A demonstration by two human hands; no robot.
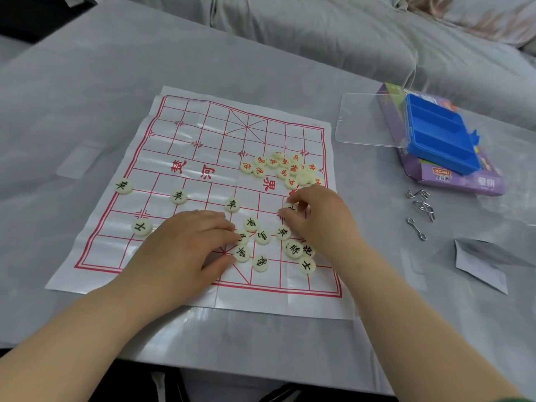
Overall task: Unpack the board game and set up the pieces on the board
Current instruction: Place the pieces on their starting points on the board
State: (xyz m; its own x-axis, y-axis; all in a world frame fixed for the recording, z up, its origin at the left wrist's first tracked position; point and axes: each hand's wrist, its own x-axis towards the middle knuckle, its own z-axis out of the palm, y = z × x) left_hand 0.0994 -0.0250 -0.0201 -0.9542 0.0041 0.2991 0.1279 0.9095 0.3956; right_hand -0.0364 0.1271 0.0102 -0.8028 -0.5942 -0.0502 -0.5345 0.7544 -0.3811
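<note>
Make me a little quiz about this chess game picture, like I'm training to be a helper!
1. True or false: the red-lettered pieces lie bunched in a heap on the right side of the paper board.
2. What does the blue tray rest on? A) the purple box B) the paper board C) a chair
3. Which one pinches a piece in its fingertips: the left hand or the right hand?

Key: 1 true. 2 A. 3 the right hand; the left hand lies flat, with its fingertips touching other pieces.
</note>
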